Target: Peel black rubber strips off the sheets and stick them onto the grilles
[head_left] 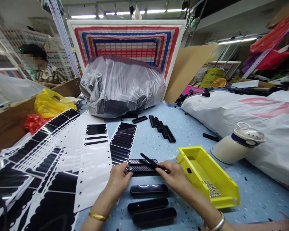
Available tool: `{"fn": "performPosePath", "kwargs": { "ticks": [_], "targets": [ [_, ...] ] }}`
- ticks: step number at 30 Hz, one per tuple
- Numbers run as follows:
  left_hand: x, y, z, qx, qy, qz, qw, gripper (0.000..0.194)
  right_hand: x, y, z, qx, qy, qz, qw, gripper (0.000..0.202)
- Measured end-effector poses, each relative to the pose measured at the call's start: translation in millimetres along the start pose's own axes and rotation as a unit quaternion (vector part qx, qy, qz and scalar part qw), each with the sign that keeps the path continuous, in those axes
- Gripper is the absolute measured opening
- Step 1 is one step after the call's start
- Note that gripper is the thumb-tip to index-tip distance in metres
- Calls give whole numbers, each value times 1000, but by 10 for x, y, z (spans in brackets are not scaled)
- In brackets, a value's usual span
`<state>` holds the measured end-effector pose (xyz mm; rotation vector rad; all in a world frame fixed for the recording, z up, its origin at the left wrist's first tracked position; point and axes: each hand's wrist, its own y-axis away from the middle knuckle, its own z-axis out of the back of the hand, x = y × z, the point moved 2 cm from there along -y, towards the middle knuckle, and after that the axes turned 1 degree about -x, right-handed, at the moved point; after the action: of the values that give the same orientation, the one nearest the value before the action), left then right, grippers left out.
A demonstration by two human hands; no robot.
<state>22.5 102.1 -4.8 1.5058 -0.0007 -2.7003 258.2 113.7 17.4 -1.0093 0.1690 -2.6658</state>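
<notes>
Perforated black plates [139, 168]: two of them, lying flat side by side on the speckled blue table [188, 128], right between the hands. Look like thin moulded plastic to me, so probably light and pretty stiff.
Slim black strip [148, 158]: slanted across the plates, far tip pointing up-left. I'd guess light too, maybe a bit bendy if you squeeze the middle.
Left hand [119, 176]: thumb and fingers gripping the plates' left end, can't tell if it's got both.
Right hand [174, 175]: pinching the strip near its lower right end, can't tell if it's touching the plates as well.
Where to grab: ends or long edges imo, leaves the holes uncovered.
Slippery?: glossy black pieces [148, 189] just below look slick, the holey faces probably less so.
Yellow bin [223, 201]: off to the right, small shiny bits [210, 188] inside, likely fiddly.
</notes>
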Motion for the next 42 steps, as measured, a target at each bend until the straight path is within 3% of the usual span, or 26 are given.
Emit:
{"fn": "performPosePath", "kwargs": {
  "ticks": [8,14,18,23,29,42],
  "targets": [
    [102,260,-29,42,-35,-48,997,10,-11,319,-4,-6,-13,24,1000,24],
    [97,330,-1,55,-17,-25,998,7,-70,453,-37,-51,-36,54,997,22],
    [85,306,14,51,25,-19,998,25,-85,399,106,-74,-3,71,995,19],
    [72,275,25,33,37,-38,998,23,-24,211,255,3,34,133,991,20],
    [122,259,24,21,80,-30,996,27,126,40,248,74,57,159,983,14],
    [120,296,7,36,127,11,991,27,213,16,20,82,94,269,955,20]
  ]
}}
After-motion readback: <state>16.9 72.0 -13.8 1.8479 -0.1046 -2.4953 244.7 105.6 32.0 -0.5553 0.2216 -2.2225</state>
